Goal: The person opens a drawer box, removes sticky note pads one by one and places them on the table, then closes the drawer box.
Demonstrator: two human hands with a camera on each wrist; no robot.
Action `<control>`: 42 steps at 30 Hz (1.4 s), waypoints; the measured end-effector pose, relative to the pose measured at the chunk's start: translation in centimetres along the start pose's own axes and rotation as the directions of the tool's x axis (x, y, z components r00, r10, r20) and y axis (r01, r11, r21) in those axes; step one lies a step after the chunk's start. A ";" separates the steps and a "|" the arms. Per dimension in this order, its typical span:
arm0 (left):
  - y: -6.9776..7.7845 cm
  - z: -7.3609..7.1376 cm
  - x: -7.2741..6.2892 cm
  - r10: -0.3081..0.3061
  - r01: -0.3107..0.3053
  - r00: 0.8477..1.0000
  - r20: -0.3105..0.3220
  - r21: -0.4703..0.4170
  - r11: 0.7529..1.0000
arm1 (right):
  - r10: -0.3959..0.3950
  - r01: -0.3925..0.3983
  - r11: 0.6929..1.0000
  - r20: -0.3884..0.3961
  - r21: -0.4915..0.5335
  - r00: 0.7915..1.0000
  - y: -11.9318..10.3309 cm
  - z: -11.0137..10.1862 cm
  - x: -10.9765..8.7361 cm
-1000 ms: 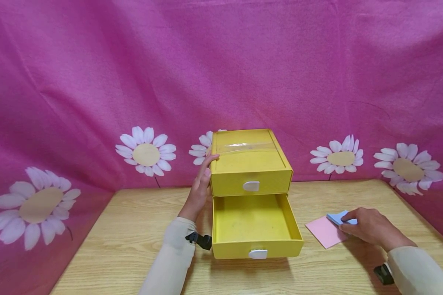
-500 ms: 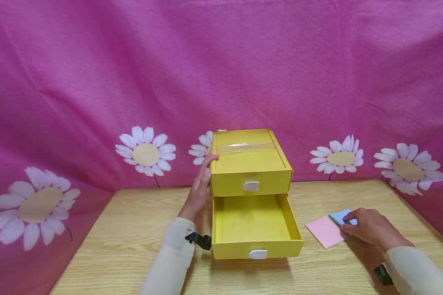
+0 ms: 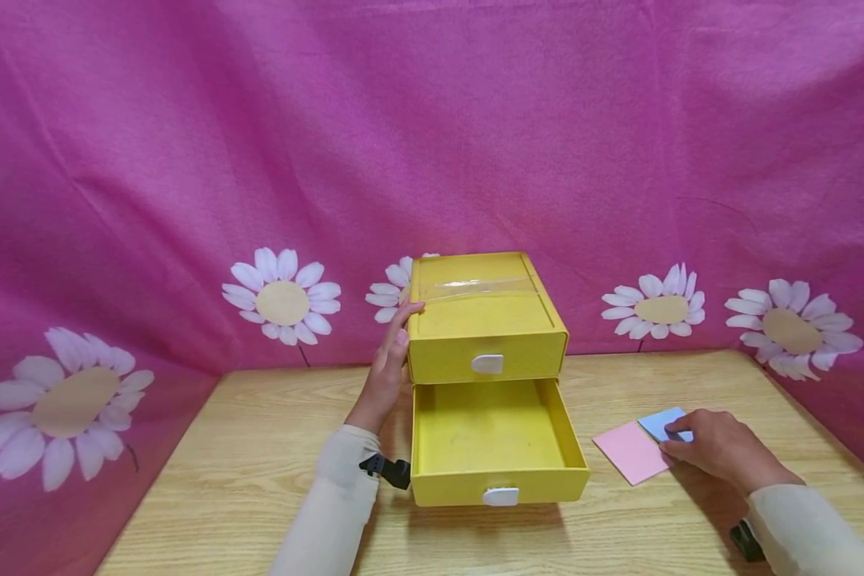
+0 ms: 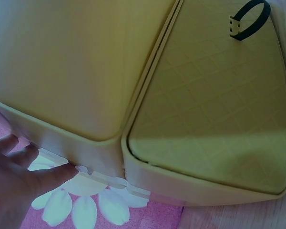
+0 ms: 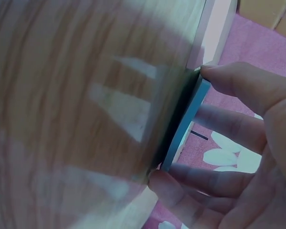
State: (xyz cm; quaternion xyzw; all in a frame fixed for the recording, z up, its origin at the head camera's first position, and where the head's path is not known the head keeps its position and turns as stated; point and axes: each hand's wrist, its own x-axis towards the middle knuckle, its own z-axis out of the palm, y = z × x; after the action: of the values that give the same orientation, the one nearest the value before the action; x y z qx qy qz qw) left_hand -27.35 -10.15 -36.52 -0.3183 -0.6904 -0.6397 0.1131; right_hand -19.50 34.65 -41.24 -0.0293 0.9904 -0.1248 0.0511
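Note:
A yellow two-drawer desk organizer (image 3: 486, 356) stands on the table, its upper drawer closed and its lower drawer (image 3: 497, 428) pulled out with nothing in it. My left hand (image 3: 386, 372) rests against the organizer's left side, index fingertip at the top edge. In the left wrist view, fairly straight fingers (image 4: 52, 176) touch the yellow wall. My right hand (image 3: 723, 448) holds a blue sticky note pad (image 3: 661, 423) by its edges, with thumb and fingers on opposite sides in the right wrist view. A pink sticky note pad (image 3: 632, 453) lies flat beside it.
The wooden table (image 3: 274, 480) reaches back to a magenta cloth (image 3: 432, 128) printed with white daisies. Clear tape (image 3: 478, 286) crosses the organizer's top. Both drawers have white pull tabs, such as the lower tab (image 3: 501, 497).
The blue pad, bent and overlapping the pink one a second ago, now lies flatter with its edge along the pink pad. My left hand keeps its place on the organizer.

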 end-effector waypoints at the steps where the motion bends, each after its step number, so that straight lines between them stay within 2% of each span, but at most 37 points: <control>1: 0.0 0.0 0.0 0.001 -0.001 1.000 0.000 -0.001 1.000 | 0.005 -0.005 1.000 0.001 0.000 1.000 0.0 0.0 0.0; 9: 0.0 0.0 0.0 -0.004 0.004 1.000 0.004 -0.004 1.000 | 0.043 -0.043 0.999 0.034 0.002 0.998 0.0 0.0 0.0; 17: 0.1 0.0 0.0 -0.010 0.010 1.000 0.018 -0.043 0.999 | 0.035 -0.035 0.999 0.048 0.002 0.998 0.1 -0.1 0.0; 24: -0.1 -0.1 0.0 -0.004 0.005 1.000 0.014 -0.029 1.000 | -0.013 0.013 1.000 0.001 -0.002 1.000 0.2 0.1 0.0; 36: -0.2 0.0 0.0 -0.015 0.015 1.000 0.008 -0.019 1.000 | 0.013 -0.013 1.000 0.025 0.027 1.000 0.3 -0.1 -0.1; 42: -0.2 -0.1 0.1 -0.013 0.013 1.000 0.011 -0.033 0.999 | 0.011 -0.011 0.999 -0.019 0.033 1.000 -0.3 -0.7 -0.4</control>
State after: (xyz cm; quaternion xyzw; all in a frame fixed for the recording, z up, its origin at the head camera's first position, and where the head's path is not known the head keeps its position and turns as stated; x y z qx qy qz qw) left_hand -27.54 -10.20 -36.65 -0.3190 -0.6825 -0.6500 0.0998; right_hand -19.18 34.56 -40.41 -0.0217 0.9889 -0.1410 0.0427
